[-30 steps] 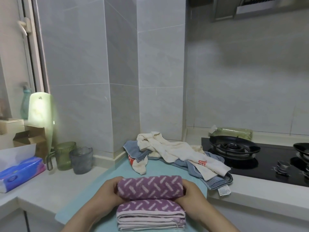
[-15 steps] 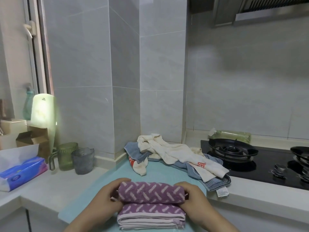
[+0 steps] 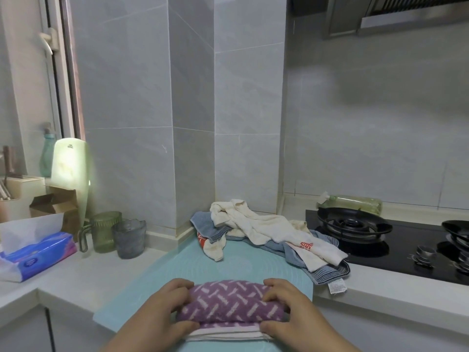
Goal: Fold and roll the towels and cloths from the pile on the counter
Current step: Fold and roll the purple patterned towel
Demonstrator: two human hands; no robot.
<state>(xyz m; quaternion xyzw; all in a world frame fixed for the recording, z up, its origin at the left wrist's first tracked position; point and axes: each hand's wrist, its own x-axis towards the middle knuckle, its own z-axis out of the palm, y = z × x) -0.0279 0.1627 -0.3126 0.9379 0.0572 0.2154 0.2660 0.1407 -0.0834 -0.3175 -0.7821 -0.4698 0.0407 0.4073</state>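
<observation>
Fingers (image 3: 182, 288) curl over both ends of the purple towel (image 3: 233, 304). The left hand (image 3: 162, 308) grips the left end and the right hand (image 3: 286, 311) grips the right, thumbs tucked at the near edge. The towel is rolled, lying crosswise on the near end of the teal mat (image 3: 228, 265), with a pale flat strip showing beneath. Further back, the pile of cream and blue cloths (image 3: 266, 229) sprawls over the mat's far end, just beside the black stove (image 3: 355, 224). Two glass mugs (image 3: 106, 231) stand off left.

I log the purple towel (image 3: 229, 304) rolled nearer the mat's (image 3: 253, 262) near edge, its flat tail thinner; left hand (image 3: 162, 308) and right hand (image 3: 286, 308) now on top.
</observation>
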